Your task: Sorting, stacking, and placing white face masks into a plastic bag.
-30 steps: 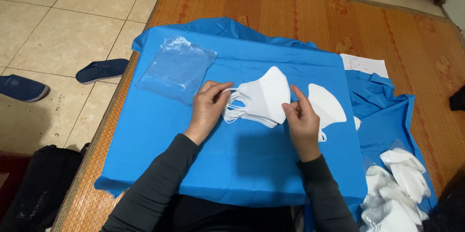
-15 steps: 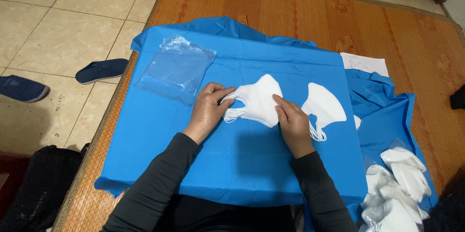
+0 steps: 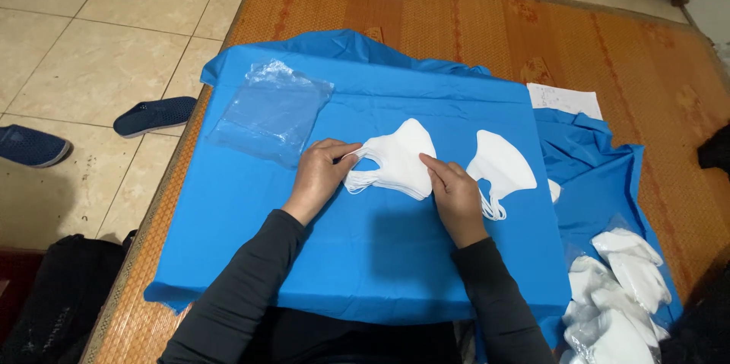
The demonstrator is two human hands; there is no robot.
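Head view: stack of white masks (image 3: 399,160) at centre of blue cloth (image 3: 380,257), pinched between both hands. Left hand (image 3: 319,175) closed on ear loops at stack's left edge; right hand (image 3: 452,195) closed on lower right corner. Single white mask (image 3: 500,166) just right of right hand. Clear plastic bag (image 3: 274,111) upper left. More masks (image 3: 620,288) lower right, woven mat (image 3: 456,22) beneath.

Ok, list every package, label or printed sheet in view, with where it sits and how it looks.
Clear plastic bag: flat, crumpled, on the blue cloth's far left corner.
White paper sheet: rectangular, faint print, on the mat beyond the cloth's right edge.
Clear bag of white masks: lower right, partly cut off.
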